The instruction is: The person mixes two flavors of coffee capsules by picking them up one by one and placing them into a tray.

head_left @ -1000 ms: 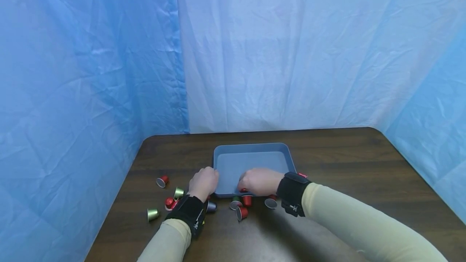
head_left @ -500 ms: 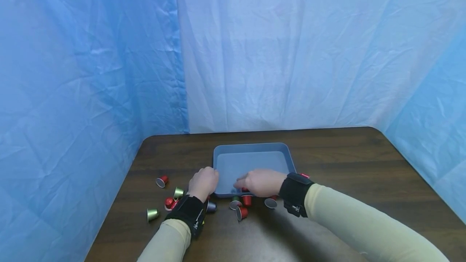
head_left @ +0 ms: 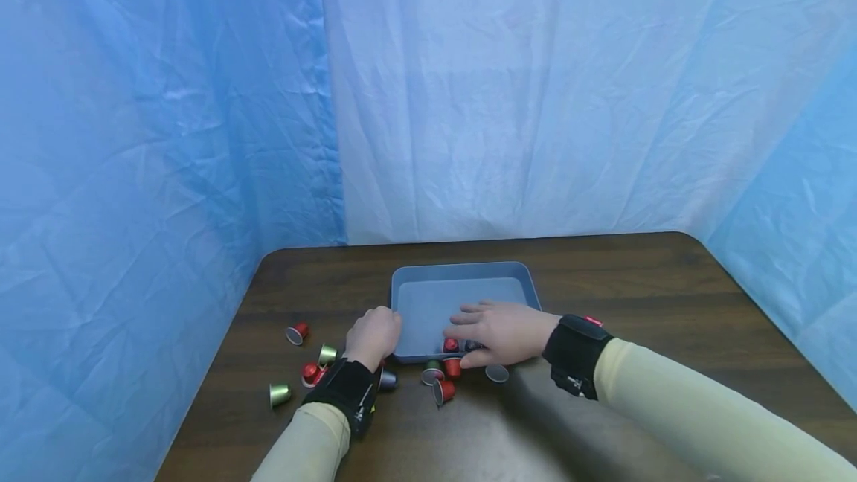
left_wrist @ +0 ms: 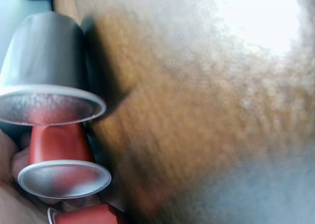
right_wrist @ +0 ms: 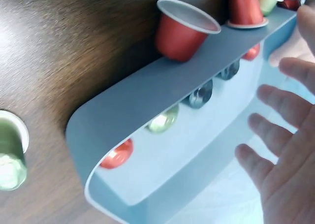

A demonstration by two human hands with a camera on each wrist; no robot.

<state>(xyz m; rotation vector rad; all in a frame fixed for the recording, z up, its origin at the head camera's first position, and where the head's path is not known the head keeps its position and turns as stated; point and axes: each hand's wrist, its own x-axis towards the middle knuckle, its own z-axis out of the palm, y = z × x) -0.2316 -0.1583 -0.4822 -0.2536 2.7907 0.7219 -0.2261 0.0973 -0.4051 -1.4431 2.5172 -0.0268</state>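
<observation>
A blue-grey tray [head_left: 469,269] lies on the table, with several coffee capsules lined up inside its near wall. Among them are a red capsule [right_wrist: 118,154], a green capsule [right_wrist: 163,119] and a dark capsule [right_wrist: 201,95]. My right hand [head_left: 502,332] hovers over the tray's near side, fingers spread and holding nothing. At the tray's left side my left hand [head_left: 373,335] is curled on the rim and grips it; its fingertips are mostly hidden in the head view. Close to that hand stand a dark capsule [left_wrist: 44,56] and a red capsule [left_wrist: 61,145].
Several capsules lie loose in front of the tray, including a red one [head_left: 443,392] and a green one [head_left: 432,373]. Left of my left arm are a red capsule [head_left: 297,333] and a green capsule [head_left: 280,394]. Blue curtains [head_left: 469,95] surround the dark wooden table [head_left: 623,288].
My right hand has uncurled, spread its fingers and drawn back to the right. Red and dark capsules in the tray have come into sight beneath it. The left hand has stayed put.
</observation>
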